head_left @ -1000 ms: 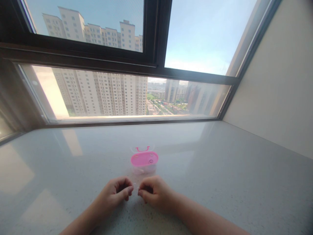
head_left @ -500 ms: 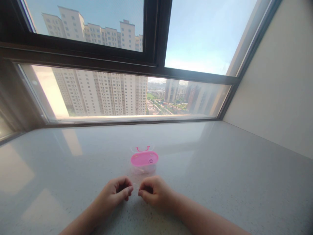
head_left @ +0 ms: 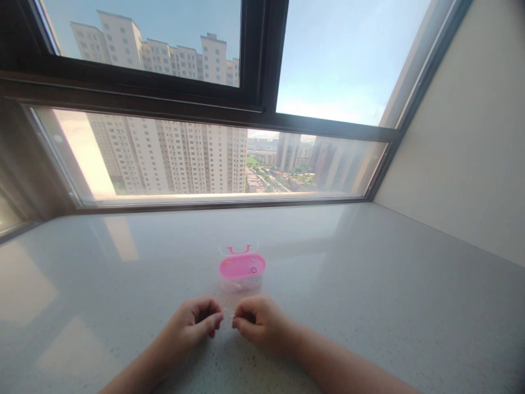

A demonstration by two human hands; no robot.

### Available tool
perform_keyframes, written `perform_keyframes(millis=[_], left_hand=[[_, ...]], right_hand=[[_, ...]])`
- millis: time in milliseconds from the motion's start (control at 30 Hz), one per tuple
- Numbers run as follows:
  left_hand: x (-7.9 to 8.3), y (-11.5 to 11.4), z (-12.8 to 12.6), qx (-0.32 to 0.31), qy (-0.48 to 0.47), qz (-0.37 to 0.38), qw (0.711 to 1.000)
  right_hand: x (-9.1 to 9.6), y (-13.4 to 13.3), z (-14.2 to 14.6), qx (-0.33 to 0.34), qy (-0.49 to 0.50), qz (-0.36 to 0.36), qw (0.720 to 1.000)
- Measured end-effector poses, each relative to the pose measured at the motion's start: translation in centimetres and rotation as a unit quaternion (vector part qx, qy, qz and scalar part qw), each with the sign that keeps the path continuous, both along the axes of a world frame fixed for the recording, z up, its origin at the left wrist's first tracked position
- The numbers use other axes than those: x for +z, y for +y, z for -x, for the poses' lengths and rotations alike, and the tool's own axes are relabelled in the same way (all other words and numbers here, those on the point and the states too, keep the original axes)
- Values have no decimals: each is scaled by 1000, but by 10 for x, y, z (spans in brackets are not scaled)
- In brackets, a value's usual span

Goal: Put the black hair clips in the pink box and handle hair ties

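Observation:
My left hand (head_left: 200,320) rests low on the pale speckled sill, thumb and fingertips pinched together. Facing it, a small gap away, my right hand (head_left: 256,320) is closed in a like pinch. A faint, clear, thin bit shows between the two sets of fingertips; it is too small to name. Just beyond the hands stands an oval clear plastic box (head_left: 241,283) with a pink lid (head_left: 240,266). A round dark mark is on the lid's right part. Behind the lid shows a curved pink strip (head_left: 239,250), perhaps on a clear part. Neither hand touches the box.
The speckled sill (head_left: 369,284) spreads out around the hands, with patches of sunlight at left. A dark window frame (head_left: 262,117) runs along the back, with tall buildings outside. A pale wall (head_left: 459,153) bounds the right side.
Almost nothing differs. Both hands keep their pinch and place, with at most a tiny shift of the right fingertips; the box has not moved.

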State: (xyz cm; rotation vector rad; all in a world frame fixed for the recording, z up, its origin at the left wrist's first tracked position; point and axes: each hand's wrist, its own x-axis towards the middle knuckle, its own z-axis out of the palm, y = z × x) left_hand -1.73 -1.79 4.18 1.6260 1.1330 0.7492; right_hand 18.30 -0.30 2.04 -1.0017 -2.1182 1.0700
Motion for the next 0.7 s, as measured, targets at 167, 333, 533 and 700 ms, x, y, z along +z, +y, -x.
perform_keyframes(millis=[167, 333, 533, 700], left_hand=[[0, 0, 0, 2, 3, 4, 1000], [-1, 2, 1, 1, -5, 4, 1000], [-2, 2, 2, 3, -14, 4, 1000], [-4, 2, 2, 3, -15, 3, 1000]], right_hand=[[-2, 0, 0, 4, 7, -5, 1000], [-1, 0, 0, 2, 20, -10, 1000], [2, -1, 0, -9, 29, -14, 999], [2, -1, 0, -23, 42, -11, 999]])
